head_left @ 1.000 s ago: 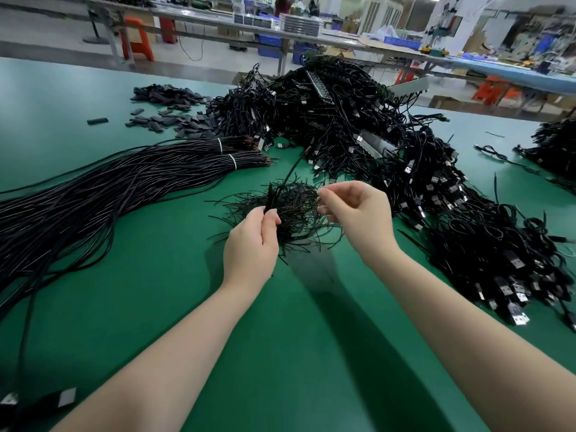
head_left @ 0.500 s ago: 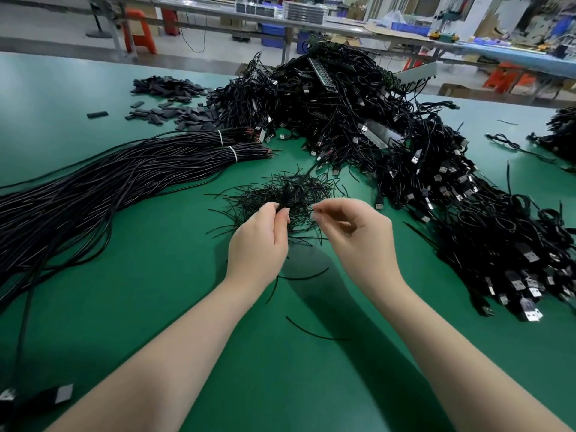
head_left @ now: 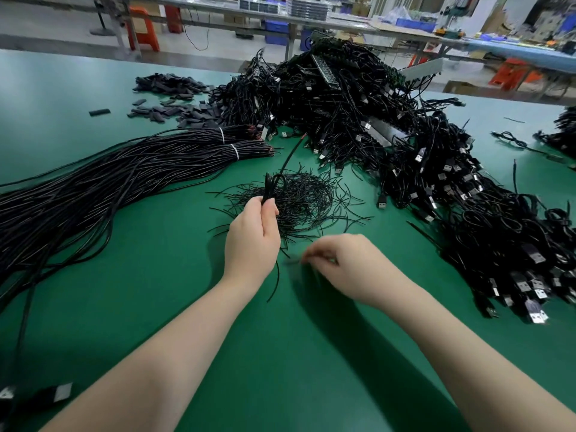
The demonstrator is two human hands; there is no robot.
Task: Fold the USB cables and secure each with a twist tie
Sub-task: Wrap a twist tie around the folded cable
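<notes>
Left hand (head_left: pixel 253 236) grips folded USB cable (head_left: pixel 271 185); right hand (head_left: pixel 346 267) beside it, blurred, fingers curled, perhaps pinching twist tie (head_left: pixel 291 262).

Two hands (head_left: pixel 252 235), two tied cable bundles (head_left: pixel 187 151), one twist-tie heap (head_left: pixel 308 194).

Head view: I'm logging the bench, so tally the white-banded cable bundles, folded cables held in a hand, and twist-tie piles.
White-banded cable bundles: 2
Folded cable, gripped by the left hand: 1
Twist-tie pile: 1
Total: 4
</notes>
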